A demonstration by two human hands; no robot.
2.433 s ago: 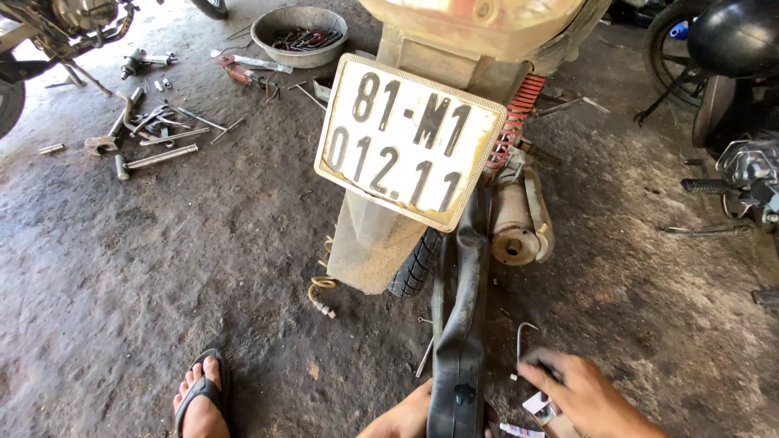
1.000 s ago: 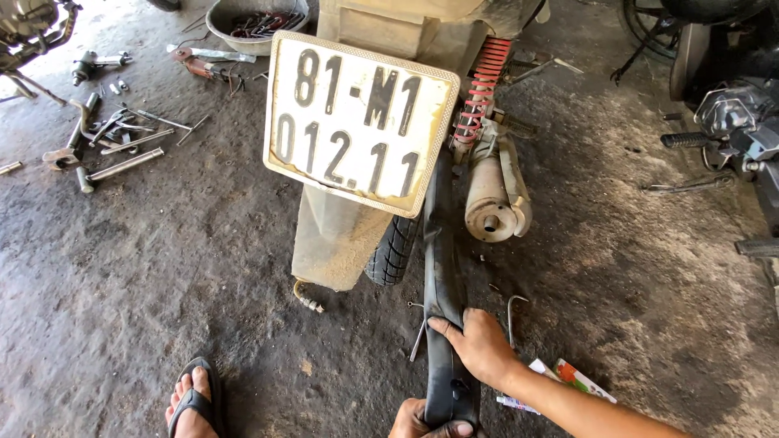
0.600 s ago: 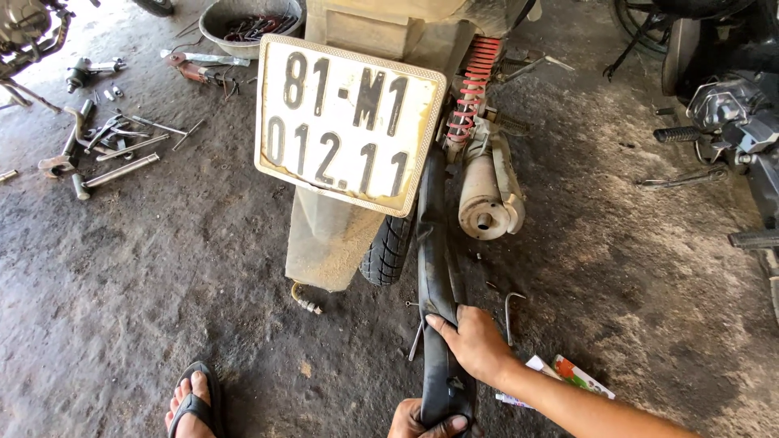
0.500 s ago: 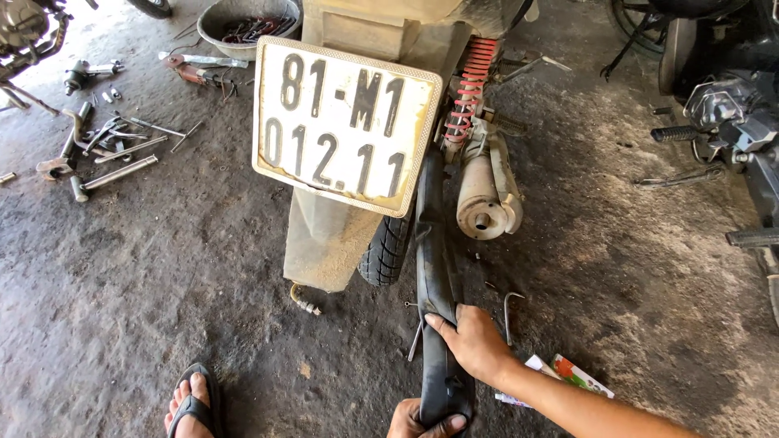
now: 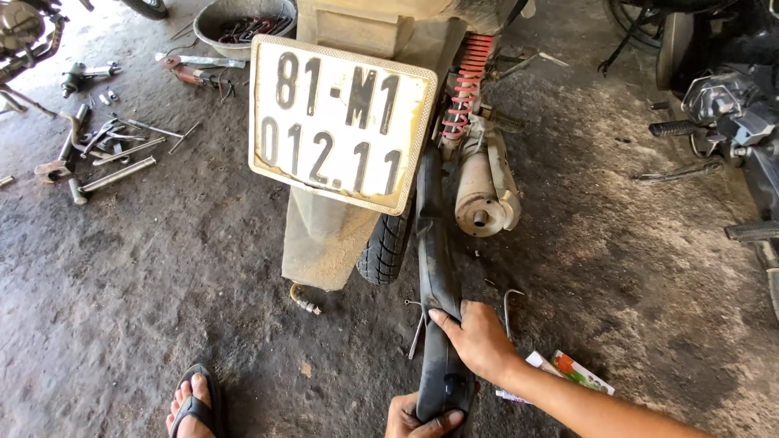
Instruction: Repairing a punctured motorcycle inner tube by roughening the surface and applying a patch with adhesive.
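While both hands grip it, the black inner tube (image 5: 438,268) hangs limp from the rear wheel of the motorbike down toward the person. The right hand (image 5: 479,341) is closed around the tube from its right side, fingers (image 5: 445,318) wrapped across the front of the rubber. Just below it, at the bottom edge of the view, the left hand (image 5: 410,420) clasps the tube's lower end — its thumb lies across the rubber, and the rest of the hand is cut off by the frame.

Above the right hand the tube runs up past the tyre (image 5: 386,247) and behind the white number plate (image 5: 341,123). To the upper right of the right hand sit the exhaust pipe (image 5: 485,193) and, higher, a red spring (image 5: 466,93). Just right of the hand a bent metal hook (image 5: 509,304) lies on the concrete floor (image 5: 162,284); a small printed packet (image 5: 568,371) lies by the right forearm.

Left of the left hand, a foot in a dark sandal (image 5: 193,405) rests on the floor. Well away to the upper left — scattered wrenches (image 5: 109,154) and a metal bowl (image 5: 235,18) of tools.
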